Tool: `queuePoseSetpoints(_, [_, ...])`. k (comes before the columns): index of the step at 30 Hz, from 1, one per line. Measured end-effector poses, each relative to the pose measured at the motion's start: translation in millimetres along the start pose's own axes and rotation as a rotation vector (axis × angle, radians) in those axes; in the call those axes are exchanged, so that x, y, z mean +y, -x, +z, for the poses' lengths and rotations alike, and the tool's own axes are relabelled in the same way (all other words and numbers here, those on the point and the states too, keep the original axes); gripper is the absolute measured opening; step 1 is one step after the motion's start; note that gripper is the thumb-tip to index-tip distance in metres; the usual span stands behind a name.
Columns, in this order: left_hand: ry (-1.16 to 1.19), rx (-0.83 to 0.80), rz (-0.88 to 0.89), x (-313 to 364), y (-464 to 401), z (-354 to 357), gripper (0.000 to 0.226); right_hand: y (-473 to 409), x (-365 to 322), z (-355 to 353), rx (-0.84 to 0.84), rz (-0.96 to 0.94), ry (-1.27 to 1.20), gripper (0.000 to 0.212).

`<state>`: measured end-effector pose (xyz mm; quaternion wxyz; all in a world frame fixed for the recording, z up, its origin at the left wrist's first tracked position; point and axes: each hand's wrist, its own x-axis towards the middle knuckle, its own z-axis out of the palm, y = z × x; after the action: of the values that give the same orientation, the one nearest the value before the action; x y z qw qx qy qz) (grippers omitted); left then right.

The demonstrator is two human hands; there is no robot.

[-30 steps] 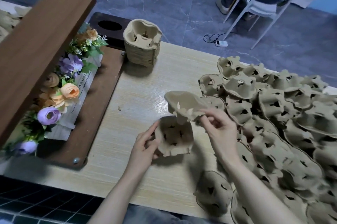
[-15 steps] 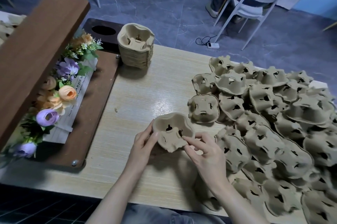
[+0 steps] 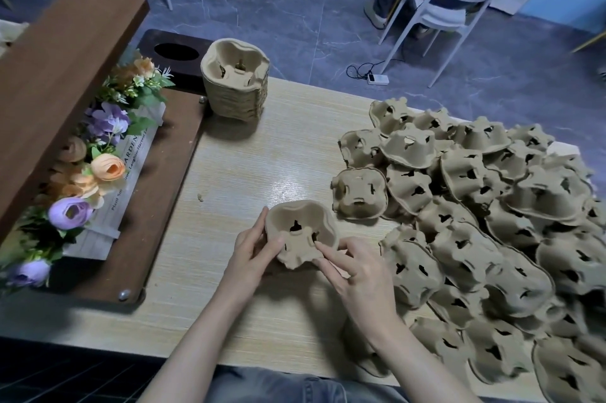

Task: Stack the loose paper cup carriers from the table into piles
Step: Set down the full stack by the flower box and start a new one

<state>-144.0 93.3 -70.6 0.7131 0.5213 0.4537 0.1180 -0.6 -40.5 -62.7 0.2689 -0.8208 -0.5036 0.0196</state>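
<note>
I see the pale wooden bench [image 3: 236, 173] filling most of my view from the head camera. Along its left side sits a dark brown wooden board [image 3: 157, 205] carrying a planter of artificial flowers [image 3: 98, 169] in purple, peach and green. Across the right half of the bench sprawls the loose heap of paper cup carriers [image 3: 492, 222], most lying upside down and overlapping each other. At the far edge of the bench, just beside the dark board, stands 1 neat stacked pile of carriers [image 3: 235, 79], open side up. Beyond the bench, on the grey floor, I see a white chair [image 3: 449, 5] and a white power adapter [image 3: 377, 78] with its black cord.

Near the front middle of the bench I hold a nested carrier stack [image 3: 300, 238], tilted toward me, between both hands. My left hand [image 3: 251, 255] grips its left rim, thumb curled onto the edge. My right hand [image 3: 357, 274] pinches the lower right rim, its fingers [image 3: 323, 251] curled against the pulp.
</note>
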Motion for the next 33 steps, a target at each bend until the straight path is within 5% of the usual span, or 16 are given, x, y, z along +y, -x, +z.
queuePoseSetpoints(4, [-0.041,0.033,0.033,-1.4,-1.8,2.0,0.055,5.1,6.5,-1.8,-0.094,-0.05,0.0,0.036])
queuePoseSetpoints(12, [-0.091,0.065,0.025,-3.9,-4.3,3.4,0.055,10.1,14.8,-7.1,-0.183,0.148,-0.16,0.048])
queuePoseSetpoints(21, [-0.124,0.076,0.057,-7.9,-3.3,4.0,0.054,-16.9,34.7,-15.4,-0.223,0.188,-0.259,0.032])
queuePoseSetpoints(27, [-0.124,0.069,0.073,-10.1,-1.2,3.3,0.054,-78.0,75.9,-23.7,-0.135,0.286,-0.137,0.036])
queuePoseSetpoints(33, [-0.099,0.096,0.057,-10.0,0.8,5.5,0.053,-115.4,98.9,-21.7,-0.379,0.231,0.006,0.057])
